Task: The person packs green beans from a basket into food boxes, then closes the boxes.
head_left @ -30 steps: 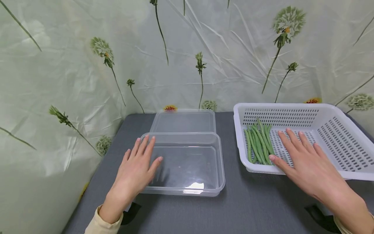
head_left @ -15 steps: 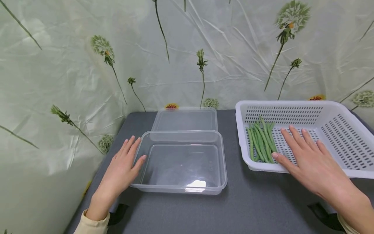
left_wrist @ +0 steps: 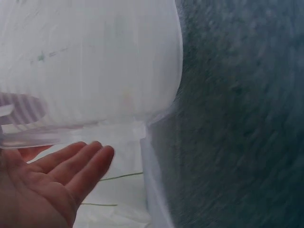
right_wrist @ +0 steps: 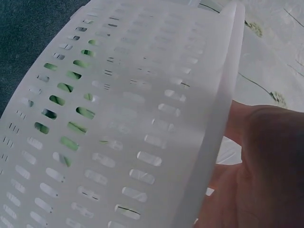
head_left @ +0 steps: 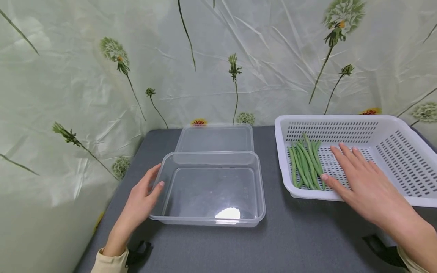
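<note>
A clear plastic food container (head_left: 211, 193) sits on the grey table, with nothing in it. At its left rim is my left hand (head_left: 136, 201); the thumb is by the rim and the other fingers reach along the outer side. In the left wrist view those fingers (left_wrist: 80, 166) look fairly straight beside the rim; firm contact cannot be told. My right hand (head_left: 370, 193) hovers, fingers spread, over the front of a white perforated basket (head_left: 403, 159). Several green beans (head_left: 307, 165) lie in the basket's left part, near the right thumb.
A flat translucent lid (head_left: 215, 138) lies behind the container. The grey tabletop (head_left: 218, 250) runs back to a wall sheet (head_left: 205, 87) printed with flowers. Dark straps (head_left: 382, 250) show near both wrists.
My left hand has moved from above the container leftward and down to its left rim, its fingers bending a little. The right hand stays over the basket, almost unmoved.
</note>
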Demonstrator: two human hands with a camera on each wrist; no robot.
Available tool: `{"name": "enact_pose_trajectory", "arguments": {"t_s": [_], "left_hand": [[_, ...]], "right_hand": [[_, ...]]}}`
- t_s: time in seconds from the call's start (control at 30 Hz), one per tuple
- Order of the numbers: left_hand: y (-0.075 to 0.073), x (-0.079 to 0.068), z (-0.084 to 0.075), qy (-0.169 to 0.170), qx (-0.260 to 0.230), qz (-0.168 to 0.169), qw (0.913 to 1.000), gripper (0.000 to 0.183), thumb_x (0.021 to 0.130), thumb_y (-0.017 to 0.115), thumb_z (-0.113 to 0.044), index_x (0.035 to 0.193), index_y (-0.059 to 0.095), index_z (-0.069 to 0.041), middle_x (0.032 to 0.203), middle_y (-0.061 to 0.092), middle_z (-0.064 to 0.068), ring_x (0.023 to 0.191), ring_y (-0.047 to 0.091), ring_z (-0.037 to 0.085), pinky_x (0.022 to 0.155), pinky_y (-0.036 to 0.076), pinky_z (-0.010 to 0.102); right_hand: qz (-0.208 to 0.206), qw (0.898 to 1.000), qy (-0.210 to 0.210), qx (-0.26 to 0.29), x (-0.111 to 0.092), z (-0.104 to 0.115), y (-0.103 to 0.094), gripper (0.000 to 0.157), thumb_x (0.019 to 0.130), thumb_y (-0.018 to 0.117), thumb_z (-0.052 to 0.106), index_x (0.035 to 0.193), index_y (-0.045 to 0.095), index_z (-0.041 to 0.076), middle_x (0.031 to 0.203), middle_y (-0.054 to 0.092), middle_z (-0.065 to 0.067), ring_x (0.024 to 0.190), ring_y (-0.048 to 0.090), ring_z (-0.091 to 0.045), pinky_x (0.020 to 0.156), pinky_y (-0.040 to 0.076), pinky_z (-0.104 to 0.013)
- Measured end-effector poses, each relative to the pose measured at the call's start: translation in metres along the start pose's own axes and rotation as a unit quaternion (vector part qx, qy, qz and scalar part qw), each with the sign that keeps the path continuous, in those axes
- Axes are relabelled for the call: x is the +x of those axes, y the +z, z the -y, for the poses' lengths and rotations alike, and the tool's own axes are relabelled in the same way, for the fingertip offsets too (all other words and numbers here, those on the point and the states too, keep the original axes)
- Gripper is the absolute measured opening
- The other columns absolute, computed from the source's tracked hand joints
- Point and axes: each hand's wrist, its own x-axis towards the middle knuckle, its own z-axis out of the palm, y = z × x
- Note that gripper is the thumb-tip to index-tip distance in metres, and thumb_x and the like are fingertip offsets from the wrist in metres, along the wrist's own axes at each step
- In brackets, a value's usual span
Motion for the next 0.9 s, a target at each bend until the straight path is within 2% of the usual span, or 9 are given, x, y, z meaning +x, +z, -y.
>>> {"name": "enact_pose_trajectory", "arguments": {"t_s": [0.1, 0.23, 0.33, 0.53, 0.77, 0.83, 0.9], "left_hand": [[0.004, 0.0, 0.002, -0.006, -0.049, -0.011, 0.9987, 0.048, 0.105, 0.049, -0.02, 0.151, 0.038, -0.013, 0.148, 0.044, 0.015, 0.127, 0.05, 0.035, 0.094, 0.047, 0.036], [0.006, -0.001, 0.002, 0.006, -0.126, -0.016, 0.9919, 0.045, 0.105, 0.048, -0.01, 0.149, 0.04, -0.009, 0.146, 0.046, 0.017, 0.121, 0.056, 0.016, 0.086, 0.045, 0.014], [0.007, 0.0, 0.004, 0.022, -0.148, -0.012, 0.9886, 0.046, 0.104, 0.045, -0.004, 0.15, 0.038, -0.007, 0.148, 0.043, 0.018, 0.122, 0.052, 0.003, 0.086, 0.046, 0.015], [0.008, 0.0, 0.005, 0.029, -0.145, -0.017, 0.9889, 0.045, 0.105, 0.041, -0.005, 0.15, 0.038, -0.006, 0.149, 0.041, 0.017, 0.122, 0.05, 0.0, 0.085, 0.048, 0.017], [0.008, 0.001, 0.004, 0.033, -0.144, -0.016, 0.9889, 0.045, 0.106, 0.041, -0.006, 0.15, 0.037, -0.007, 0.148, 0.042, 0.017, 0.121, 0.05, -0.002, 0.085, 0.047, 0.016], [0.009, 0.0, 0.004, 0.029, -0.142, -0.015, 0.9893, 0.045, 0.106, 0.041, -0.006, 0.15, 0.037, -0.008, 0.148, 0.043, 0.016, 0.12, 0.051, -0.002, 0.084, 0.047, 0.016], [0.009, 0.0, 0.004, 0.026, -0.14, -0.014, 0.9897, 0.045, 0.106, 0.041, -0.006, 0.151, 0.037, -0.009, 0.148, 0.043, 0.016, 0.12, 0.051, -0.002, 0.084, 0.047, 0.016]], "right_hand": [[-0.018, 1.0, -0.019, 0.01, -0.001, -0.003, -0.002, 0.08, 0.102, 0.05, 0.044, 0.158, 0.008, 0.005, 0.161, 0.005, -0.024, 0.145, -0.001, -0.045, 0.112, -0.004, -0.06], [-0.035, 0.999, -0.037, 0.018, 0.0, -0.003, -0.003, 0.078, 0.101, 0.054, 0.041, 0.157, 0.013, 0.005, 0.16, 0.011, -0.024, 0.146, 0.005, -0.042, 0.114, 0.0, -0.057], [-0.034, 0.999, -0.035, 0.015, 0.0, -0.003, -0.004, 0.078, 0.101, 0.055, 0.041, 0.157, 0.014, 0.005, 0.16, 0.013, -0.023, 0.146, 0.008, -0.041, 0.115, 0.001, -0.055], [-0.042, 0.998, -0.033, 0.016, 0.001, -0.005, -0.009, 0.077, 0.101, 0.055, 0.039, 0.158, 0.014, 0.008, 0.161, 0.012, -0.02, 0.147, 0.009, -0.04, 0.115, 0.004, -0.055], [-0.056, 0.996, -0.053, 0.047, 0.006, -0.015, -0.019, 0.073, 0.099, 0.061, 0.029, 0.156, 0.022, 0.006, 0.158, 0.021, -0.025, 0.141, 0.02, -0.047, 0.114, 0.01, -0.057], [-0.053, 0.996, -0.055, 0.051, 0.007, -0.019, -0.022, 0.073, 0.098, 0.063, 0.027, 0.156, 0.023, 0.007, 0.157, 0.024, -0.025, 0.14, 0.024, -0.048, 0.112, 0.013, -0.059], [-0.05, 0.996, -0.048, 0.059, 0.008, -0.022, -0.026, 0.073, 0.097, 0.065, 0.027, 0.156, 0.025, 0.011, 0.155, 0.029, -0.024, 0.137, 0.03, -0.048, 0.108, 0.021, -0.063]]}}
